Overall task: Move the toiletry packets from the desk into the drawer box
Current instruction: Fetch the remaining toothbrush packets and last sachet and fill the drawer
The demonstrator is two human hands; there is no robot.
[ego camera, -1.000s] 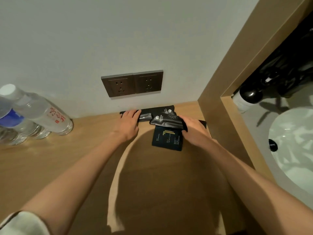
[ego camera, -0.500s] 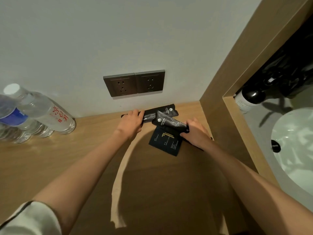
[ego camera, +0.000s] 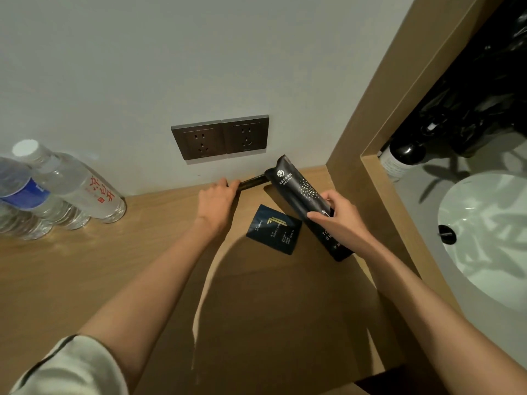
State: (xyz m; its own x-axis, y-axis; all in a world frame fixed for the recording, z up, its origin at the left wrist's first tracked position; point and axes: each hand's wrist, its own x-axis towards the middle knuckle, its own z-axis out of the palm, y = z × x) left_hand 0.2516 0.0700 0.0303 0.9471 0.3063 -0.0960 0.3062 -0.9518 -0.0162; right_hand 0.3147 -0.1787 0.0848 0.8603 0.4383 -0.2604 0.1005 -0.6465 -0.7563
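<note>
Above the desk [ego camera: 114,269], right hand [ego camera: 339,220] grips packet [ego camera: 299,192].

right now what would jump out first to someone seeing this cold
The right hand lifting a long black toothbrush packet off the wooden desk, near the back corner. Beneath it lies a flat dark blue sachet, while the left hand grips another black packet against the wall. Water bottles cluster far left.

A wooden desk [ego camera: 142,269] carries water bottles [ego camera: 65,192] at left, a flat dark square packet [ego camera: 273,229] and a slim black packet [ego camera: 252,181] by the wall.
</note>
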